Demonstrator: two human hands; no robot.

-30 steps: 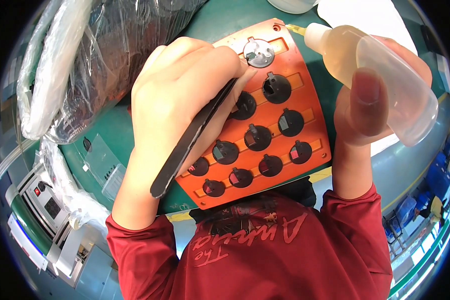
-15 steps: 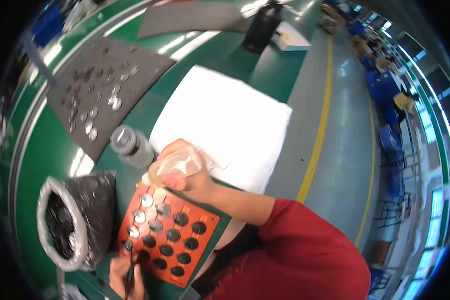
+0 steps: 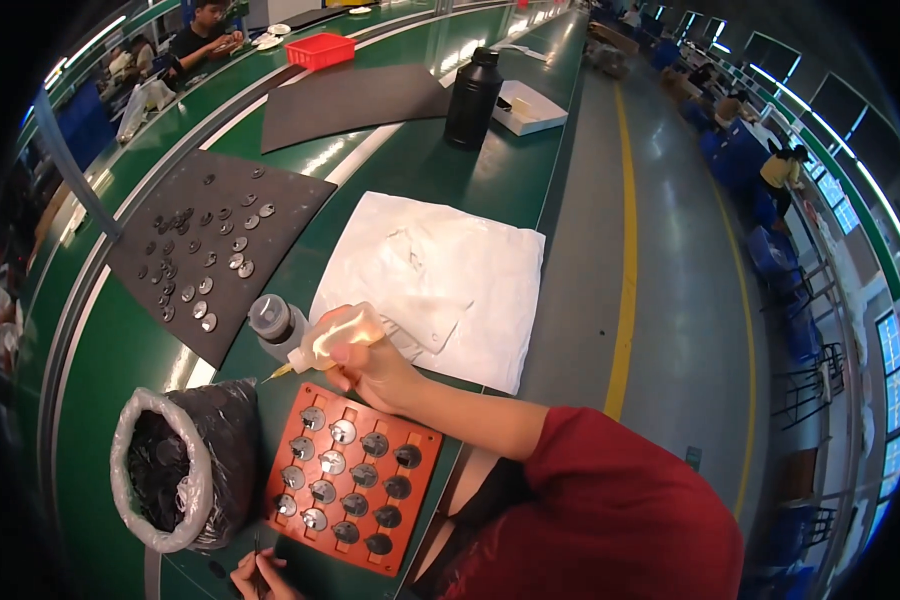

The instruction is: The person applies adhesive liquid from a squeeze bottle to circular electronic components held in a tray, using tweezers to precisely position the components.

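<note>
My right hand (image 3: 378,376) is wrapped round a clear squeeze bottle (image 3: 336,336) with a yellow needle tip. The bottle is tilted, its needle pointing down-left past the far corner of an orange-red tray (image 3: 425,440). Rows of dark, shiny round discs (image 3: 322,491) sit in the tray. Below the tray's near-left corner, at the lower edge of the view, my left hand (image 3: 260,578) pinches thin dark tweezers (image 3: 257,545). Part of that hand is cut off.
A plastic-lined bag (image 3: 205,455) stands left of the tray. Behind are a lidded clear jar (image 3: 275,320), white cloth (image 3: 510,270), and a grey mat (image 3: 295,200) with loose discs. Farther off stand a black bottle (image 3: 473,100), a white box (image 3: 532,110) and a red basket (image 3: 320,50).
The view has shifted and shows more of the far bench. The bottle's needle, hidden before near the tray edge, now shows clear of it. My left hand and tweezers have drawn off the tray.
</note>
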